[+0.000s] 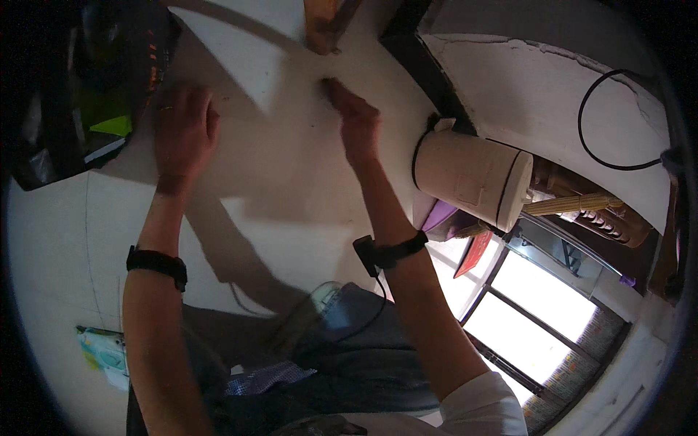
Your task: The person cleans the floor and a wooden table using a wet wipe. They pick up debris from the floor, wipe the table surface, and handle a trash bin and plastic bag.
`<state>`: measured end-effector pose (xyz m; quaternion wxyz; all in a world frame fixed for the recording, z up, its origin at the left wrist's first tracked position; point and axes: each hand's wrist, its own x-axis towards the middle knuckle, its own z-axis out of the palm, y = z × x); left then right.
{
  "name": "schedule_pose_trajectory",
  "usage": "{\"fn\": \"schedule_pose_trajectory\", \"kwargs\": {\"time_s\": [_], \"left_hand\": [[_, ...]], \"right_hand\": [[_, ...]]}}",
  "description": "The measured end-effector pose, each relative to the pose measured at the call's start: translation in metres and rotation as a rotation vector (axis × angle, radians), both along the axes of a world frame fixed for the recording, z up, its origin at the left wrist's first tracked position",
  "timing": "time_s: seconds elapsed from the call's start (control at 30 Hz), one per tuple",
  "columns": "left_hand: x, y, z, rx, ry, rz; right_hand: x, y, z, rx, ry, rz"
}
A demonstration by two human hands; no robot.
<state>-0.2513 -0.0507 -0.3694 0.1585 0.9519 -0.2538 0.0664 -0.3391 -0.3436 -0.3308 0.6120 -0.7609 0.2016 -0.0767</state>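
Observation:
Over the pale floor [305,180], my left hand [185,128] is palm down, its fingers reaching to the edge of a dark glossy package [109,82] with green and orange markings. Shadow blurs its fingertips, and I cannot tell whether they grip the package. My right hand [360,122] is farther right, with its fingers drawn together and pointing toward the upper left. A small dark spot shows at its fingertips; whether this is a held thing is unclear. Each forearm wears a black strap [158,264], and the right one carries a small black box [365,253] with a cable.
A wooden leg [322,27] stands beyond my right hand. To the right, a white cylindrical bin [469,177] stands near the wall [507,82], with a straw broom [572,205] beside it. A bright doorway [534,310] lies behind. A soft packet [103,351] is at lower left.

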Motion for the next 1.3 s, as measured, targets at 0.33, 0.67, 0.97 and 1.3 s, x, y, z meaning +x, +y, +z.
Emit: {"fn": "schedule_pose_trajectory", "kwargs": {"time_s": [0.33,0.67,0.97,1.3], "left_hand": [[0.003,0.000,0.004,-0.105,-0.020,-0.005],[-0.001,0.000,0.003,-0.176,0.080,0.034],[0.000,-0.001,0.013,-0.106,-0.108,0.053],[-0.001,0.002,0.009,-0.178,-0.037,0.037]], "right_hand": [[0.022,0.050,-0.002,-0.802,-0.041,0.125],[-0.012,0.040,0.034,-0.432,0.350,0.073],[-0.012,0.047,0.040,-0.773,0.285,0.339],[-0.017,0.061,0.028,-0.979,0.174,0.281]]}}
